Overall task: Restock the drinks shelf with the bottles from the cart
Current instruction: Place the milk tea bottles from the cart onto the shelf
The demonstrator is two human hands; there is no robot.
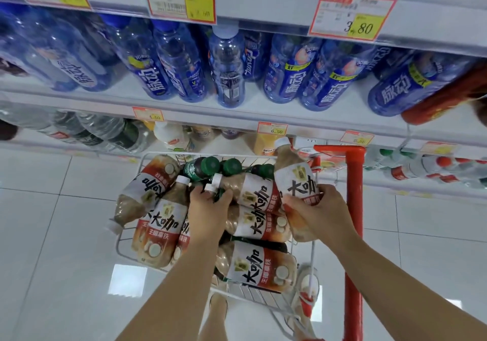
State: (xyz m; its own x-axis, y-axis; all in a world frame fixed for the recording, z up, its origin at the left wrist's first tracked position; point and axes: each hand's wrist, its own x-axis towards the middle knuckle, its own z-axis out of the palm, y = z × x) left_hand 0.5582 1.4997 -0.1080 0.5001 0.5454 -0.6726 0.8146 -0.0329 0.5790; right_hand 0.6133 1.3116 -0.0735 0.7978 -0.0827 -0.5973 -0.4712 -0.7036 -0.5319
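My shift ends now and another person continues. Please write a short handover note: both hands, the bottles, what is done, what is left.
Left hand: down in the cart, grips a bottle, partly hidden.
Right hand: holds a coffee bottle, lifted at the cart's right side.
Done: cannot tell what is shelved.
To do: many coffee bottles and green-capped bottles lie in the cart; move them to the shelf.
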